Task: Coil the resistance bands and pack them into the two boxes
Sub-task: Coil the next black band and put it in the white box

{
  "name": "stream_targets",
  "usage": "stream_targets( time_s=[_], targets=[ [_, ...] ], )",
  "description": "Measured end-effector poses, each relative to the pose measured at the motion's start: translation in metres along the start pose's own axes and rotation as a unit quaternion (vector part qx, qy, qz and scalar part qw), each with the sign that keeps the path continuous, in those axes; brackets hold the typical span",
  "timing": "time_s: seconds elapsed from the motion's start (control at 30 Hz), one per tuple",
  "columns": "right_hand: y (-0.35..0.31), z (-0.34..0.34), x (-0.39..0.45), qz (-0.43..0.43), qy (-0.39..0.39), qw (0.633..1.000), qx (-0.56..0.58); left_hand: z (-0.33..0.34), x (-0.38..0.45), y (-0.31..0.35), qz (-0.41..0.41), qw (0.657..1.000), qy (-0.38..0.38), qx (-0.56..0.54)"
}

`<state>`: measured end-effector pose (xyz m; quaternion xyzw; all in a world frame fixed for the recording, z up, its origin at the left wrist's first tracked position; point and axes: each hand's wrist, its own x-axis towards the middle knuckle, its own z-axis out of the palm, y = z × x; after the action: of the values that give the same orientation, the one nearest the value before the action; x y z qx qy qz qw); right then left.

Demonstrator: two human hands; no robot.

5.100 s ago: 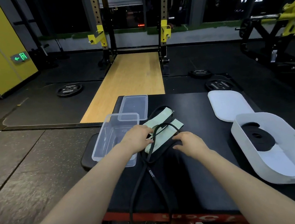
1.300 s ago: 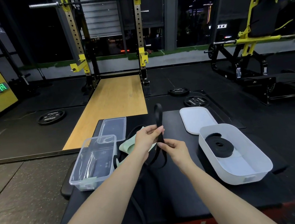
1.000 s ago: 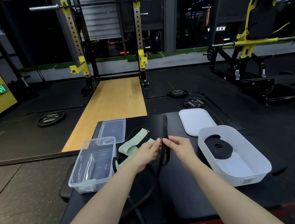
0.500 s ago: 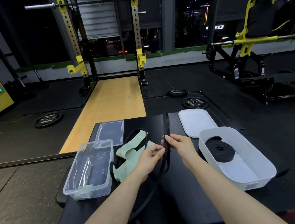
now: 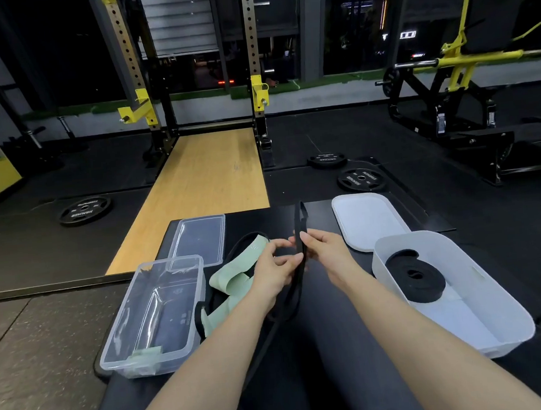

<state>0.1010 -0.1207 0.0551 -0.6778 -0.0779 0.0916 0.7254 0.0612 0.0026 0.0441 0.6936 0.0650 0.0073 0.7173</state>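
Observation:
A narrow black resistance band (image 5: pixel 299 225) stands folded upright over the black platform (image 5: pixel 347 345), its tail running down toward me. My right hand (image 5: pixel 323 249) pinches the fold from the right. My left hand (image 5: pixel 273 271) pinches the same band just below and to the left. A pale green band (image 5: pixel 236 279) lies loose behind my left hand. The clear box (image 5: pixel 156 316) sits at the left. The white box (image 5: pixel 467 305) at the right holds a coiled black band (image 5: pixel 416 280).
A clear lid (image 5: pixel 200 238) lies behind the clear box and a white lid (image 5: pixel 367 219) behind the white box. Weight plates (image 5: pixel 84 209) (image 5: pixel 361 179) lie on the gym floor beyond. A squat rack with a wooden strip (image 5: pixel 202 184) stands ahead.
Since five seconds ago both hands lifted the black band off the platform and folded its end upright. Over the last second the grip shifted only slightly along the band.

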Motion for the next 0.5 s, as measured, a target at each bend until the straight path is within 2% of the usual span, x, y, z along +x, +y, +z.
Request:
stream_targets(
  time_s=[0.27, 0.5],
  targets=[
    [0.0, -0.007, 0.036, 0.004, -0.018, 1.0, -0.018, -0.007, 0.04, 0.009, -0.036, 0.996, -0.064, 0.06],
    [0.017, -0.007, 0.055, 0.044, -0.042, 0.998, 0.004, -0.006, 0.069, 0.011, -0.025, 0.999, -0.007, 0.045]
  ],
)
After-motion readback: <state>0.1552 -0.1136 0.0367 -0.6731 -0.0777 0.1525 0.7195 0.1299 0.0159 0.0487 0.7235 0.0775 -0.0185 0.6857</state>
